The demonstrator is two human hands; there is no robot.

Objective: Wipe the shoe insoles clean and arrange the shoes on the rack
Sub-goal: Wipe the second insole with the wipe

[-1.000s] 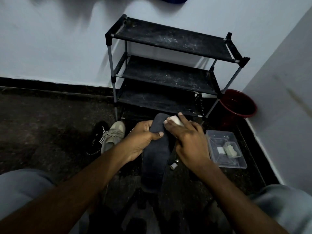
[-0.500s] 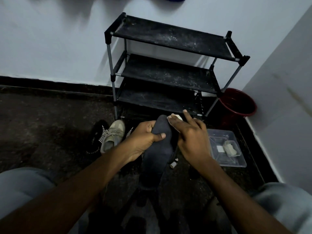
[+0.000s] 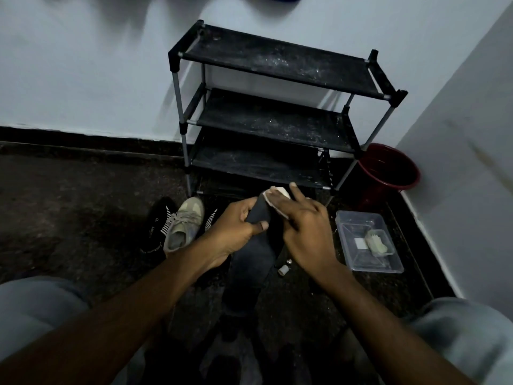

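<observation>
A dark insole [image 3: 251,262] hangs in front of me, its upper end gripped by my left hand [image 3: 236,226] with the thumb across its face. My right hand [image 3: 305,232] presses a white wipe [image 3: 277,194] against the insole's top end, fingers stretched over it. A beige sneaker [image 3: 184,225] lies on the floor to the left, between a black shoe with white stripes [image 3: 156,229] and another black shoe [image 3: 211,218]. The black three-shelf rack [image 3: 277,118] stands against the wall behind, its shelves bare and dusty.
A clear plastic tray [image 3: 369,241] with folded wipes sits on the floor at the right. A red bucket [image 3: 388,169] stands in the corner beside the rack. Small white caps [image 3: 283,270] lie under my right wrist. My knees frame the bottom corners.
My right hand has slid the wipe up along the insole toward its top end. The left hand keeps its grip in the same spot.
</observation>
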